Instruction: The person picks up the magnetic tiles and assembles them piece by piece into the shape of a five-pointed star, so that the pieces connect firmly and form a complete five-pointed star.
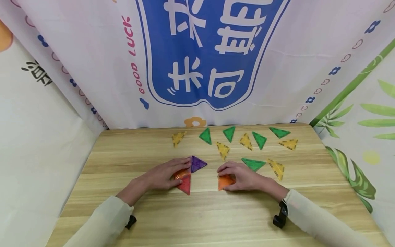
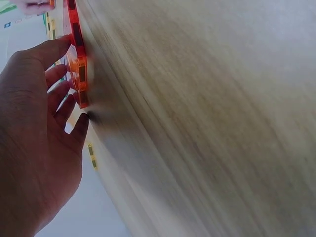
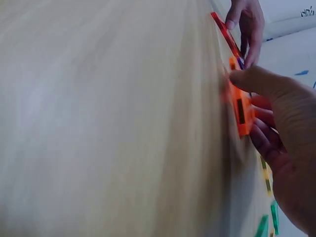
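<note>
My left hand (image 1: 166,173) rests on a small group of translucent magnetic tiles, fingers lying loosely over them. Its thumb touches the red triangle tile (image 1: 186,186), and an orange tile (image 1: 182,174) is partly hidden under the fingers. Close to those fingertips lies a purple triangle tile (image 1: 197,164), pointing right. To the right, across a short gap, my right hand (image 1: 242,175) pinches another orange tile (image 1: 224,182) between thumb and fingers. In the right wrist view that orange tile (image 3: 240,106) is edge-on, close over the wood.
Several green triangle tiles (image 1: 229,133) and yellow triangle tiles (image 1: 223,150) lie scattered toward the back. A green tile (image 1: 253,163) and a yellow tile (image 1: 276,168) lie just beyond the right hand. A printed curtain (image 1: 105,68) hangs behind the wooden table (image 1: 200,219).
</note>
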`<state>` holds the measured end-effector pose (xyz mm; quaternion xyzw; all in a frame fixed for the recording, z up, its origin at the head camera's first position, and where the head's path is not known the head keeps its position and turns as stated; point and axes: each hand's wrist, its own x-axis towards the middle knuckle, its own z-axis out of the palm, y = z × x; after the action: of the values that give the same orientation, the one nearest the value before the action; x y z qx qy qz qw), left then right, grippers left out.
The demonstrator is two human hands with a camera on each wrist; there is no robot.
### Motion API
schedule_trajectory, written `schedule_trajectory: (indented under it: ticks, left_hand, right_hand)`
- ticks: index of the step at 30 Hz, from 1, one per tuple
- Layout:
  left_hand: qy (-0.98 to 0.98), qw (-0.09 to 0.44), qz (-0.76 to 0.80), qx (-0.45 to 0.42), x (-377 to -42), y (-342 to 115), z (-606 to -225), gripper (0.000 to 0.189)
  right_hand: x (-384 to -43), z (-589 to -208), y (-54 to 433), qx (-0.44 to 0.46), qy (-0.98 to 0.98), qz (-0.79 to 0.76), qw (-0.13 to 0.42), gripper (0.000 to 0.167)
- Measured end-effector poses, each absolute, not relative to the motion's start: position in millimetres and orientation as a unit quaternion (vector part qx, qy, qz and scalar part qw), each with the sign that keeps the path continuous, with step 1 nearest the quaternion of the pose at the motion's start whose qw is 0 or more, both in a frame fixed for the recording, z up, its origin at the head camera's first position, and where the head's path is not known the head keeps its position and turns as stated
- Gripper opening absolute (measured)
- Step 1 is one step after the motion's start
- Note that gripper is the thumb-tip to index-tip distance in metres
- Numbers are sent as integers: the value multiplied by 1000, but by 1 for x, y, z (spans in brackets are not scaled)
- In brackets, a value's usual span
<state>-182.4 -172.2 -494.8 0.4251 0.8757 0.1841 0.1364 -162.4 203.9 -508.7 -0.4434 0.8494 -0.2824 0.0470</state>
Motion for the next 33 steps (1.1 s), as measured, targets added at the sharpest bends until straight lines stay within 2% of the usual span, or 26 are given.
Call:
schedule_trajectory:
  ticks: [8,13,24,29,33]
  left_hand:
    - [878,113,182,427,-180,-170,-495,65]
    - [877,94,179,435,-178,-168,-495,65]
    - [875,72,176,446,-177,-168,-497,64]
    - [877,74,183,438,-176,-170,-498,62]
    - [880,78,183,431,-176,-171,-499,60]
  right_hand:
    - [-162,-519,171,-407,860,-300,-66,43]
    - [-163,-523,151,-371,875,-296,-99,44]
    - [-161,-528,118,-284,910,-278,-119,44]
    - [-163,-524,115,-263,918,-280,-100,45]
    - [-174,-518,123,-296,909,-284,-65,43]
